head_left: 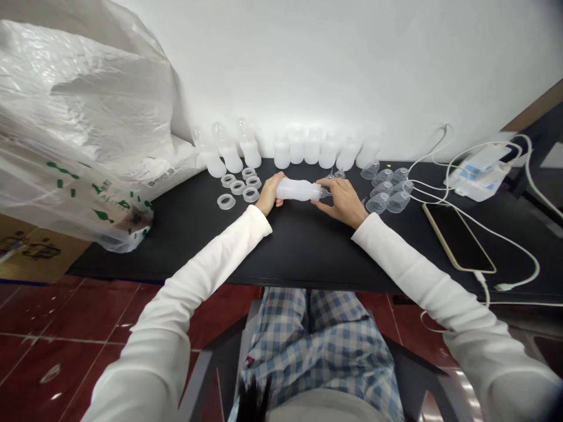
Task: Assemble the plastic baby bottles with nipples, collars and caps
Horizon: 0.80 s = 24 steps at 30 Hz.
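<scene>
A white plastic bottle (298,189) lies sideways between my hands, just above the black table (308,246). My left hand (269,193) is wrapped round its base end. My right hand (343,199) is closed at its neck end, where a small clear part (324,192) sits; I cannot make out exactly what that part is. Several white rings (240,187) lie left of my left hand. Several clear caps (389,187) lie right of my right hand.
A row of white bottles (308,149) stands along the wall; three at the left (229,149) carry clear caps. A big plastic bag (74,129) fills the left. A phone (457,234), white cables (505,234) and a white box (479,167) lie right.
</scene>
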Available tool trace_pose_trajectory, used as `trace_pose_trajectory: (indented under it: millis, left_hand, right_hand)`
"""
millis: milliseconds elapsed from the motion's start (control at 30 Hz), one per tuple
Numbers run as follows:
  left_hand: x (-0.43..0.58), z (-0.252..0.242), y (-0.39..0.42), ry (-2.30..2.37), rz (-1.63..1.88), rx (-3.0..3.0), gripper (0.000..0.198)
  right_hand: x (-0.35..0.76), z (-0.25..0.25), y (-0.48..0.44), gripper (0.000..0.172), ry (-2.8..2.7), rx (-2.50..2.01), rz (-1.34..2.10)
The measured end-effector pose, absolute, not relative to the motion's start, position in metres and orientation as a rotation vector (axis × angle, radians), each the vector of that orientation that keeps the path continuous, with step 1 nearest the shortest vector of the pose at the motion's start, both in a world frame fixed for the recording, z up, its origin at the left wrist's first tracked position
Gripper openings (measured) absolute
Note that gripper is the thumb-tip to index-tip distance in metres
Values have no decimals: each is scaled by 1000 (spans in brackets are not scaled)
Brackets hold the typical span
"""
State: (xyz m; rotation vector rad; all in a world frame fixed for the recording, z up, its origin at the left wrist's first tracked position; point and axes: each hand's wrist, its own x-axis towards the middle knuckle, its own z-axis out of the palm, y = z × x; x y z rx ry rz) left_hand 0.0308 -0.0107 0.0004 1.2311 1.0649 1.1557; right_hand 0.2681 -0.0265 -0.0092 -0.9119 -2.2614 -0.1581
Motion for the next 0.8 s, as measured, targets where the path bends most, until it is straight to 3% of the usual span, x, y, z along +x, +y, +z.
trace_pose_trajectory:
  millis: [433,800]
  left_hand:
    - [26,-5,-25,1022,1424,1593,70]
    - [19,-3,-27,1043,1448,1982,63]
  right_hand:
    - [274,-9,-24,48,-2288,-912,-117]
    - [277,-9,-24,48,-2155,-940,76]
